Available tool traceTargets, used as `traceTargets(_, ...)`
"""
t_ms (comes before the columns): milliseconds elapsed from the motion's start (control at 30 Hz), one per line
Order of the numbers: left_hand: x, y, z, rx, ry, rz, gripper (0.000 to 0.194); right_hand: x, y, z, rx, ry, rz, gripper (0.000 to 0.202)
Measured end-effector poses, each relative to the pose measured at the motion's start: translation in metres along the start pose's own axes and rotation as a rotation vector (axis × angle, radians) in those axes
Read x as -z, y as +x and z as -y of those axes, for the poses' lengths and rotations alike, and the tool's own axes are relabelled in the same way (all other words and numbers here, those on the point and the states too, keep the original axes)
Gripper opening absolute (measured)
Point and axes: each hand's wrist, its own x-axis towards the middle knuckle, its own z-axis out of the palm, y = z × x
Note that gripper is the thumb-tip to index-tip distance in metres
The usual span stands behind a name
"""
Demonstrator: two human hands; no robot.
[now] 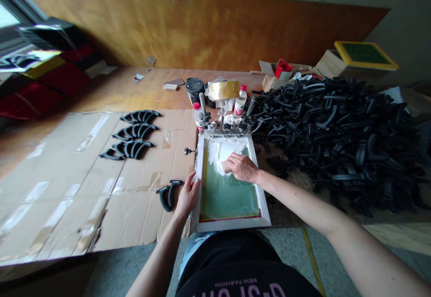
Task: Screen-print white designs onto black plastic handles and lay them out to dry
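A framed green screen [229, 198] lies in front of me, with white paste [222, 151] spread over its far part. My right hand [240, 167] is closed over the screen at the near edge of the paste, on a small tool mostly hidden by the fingers. At the frame's left side, my left hand [188, 193] rests against the edge, its fingers partly apart. Two black curved parts [169, 194] lie just left of that hand. A metal clamp assembly [225, 128] joins the frame's far end.
Rows of black curved parts [131, 135] lie on cardboard [134, 207] at the left. A big heap of black parts [336, 135] fills the right. Behind the clamp stand a black tub [194, 89] and a red-capped bottle [240, 101]. Boxes [332, 64] sit at the back right.
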Motion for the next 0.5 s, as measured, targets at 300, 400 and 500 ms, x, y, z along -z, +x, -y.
traceTargets(300, 0.002, -0.006, -0.007, -0.002, -0.132, 0.026, 0.075, -0.001, -0.005, -0.011, -0.007, 0.081, -0.133, 0.016)
traceTargets(400, 0.003, -0.007, -0.009, 0.006, -0.144, 0.035, 0.075, -0.007, -0.014, -0.005, 0.074, 0.094, -0.132, 0.016)
traceTargets(500, 0.006, -0.011, -0.019, 0.011, -0.120, 0.030, 0.074, 0.004, -0.005, -0.010, 0.007, 0.142, -0.141, 0.009)
